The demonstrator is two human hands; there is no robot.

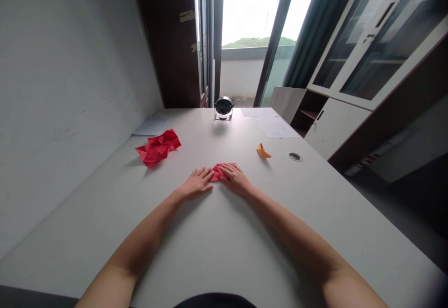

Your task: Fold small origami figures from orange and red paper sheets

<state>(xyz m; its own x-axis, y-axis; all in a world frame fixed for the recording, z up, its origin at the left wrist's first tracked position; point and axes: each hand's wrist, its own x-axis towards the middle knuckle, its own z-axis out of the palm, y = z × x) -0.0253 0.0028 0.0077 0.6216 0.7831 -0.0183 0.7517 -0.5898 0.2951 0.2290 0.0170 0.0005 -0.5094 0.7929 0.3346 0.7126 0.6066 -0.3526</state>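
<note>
A folded piece of red paper [217, 172] lies flat on the white table [217, 233], between my two hands. My left hand [196, 183] rests on the table with its fingers stretched out, their tips at the paper's left edge. Across the paper's right part lies my right hand [236, 179], fingers extended and pressing down, so that part of the paper is hidden. Neither hand grips anything.
Creased red paper sheets [158, 148] lie at the left. A small orange folded paper figure [263, 151] sits at the right, near a round cable hole [295, 157]. A round black-and-silver device [223, 107] and white sheets [278, 127] are at the far edge.
</note>
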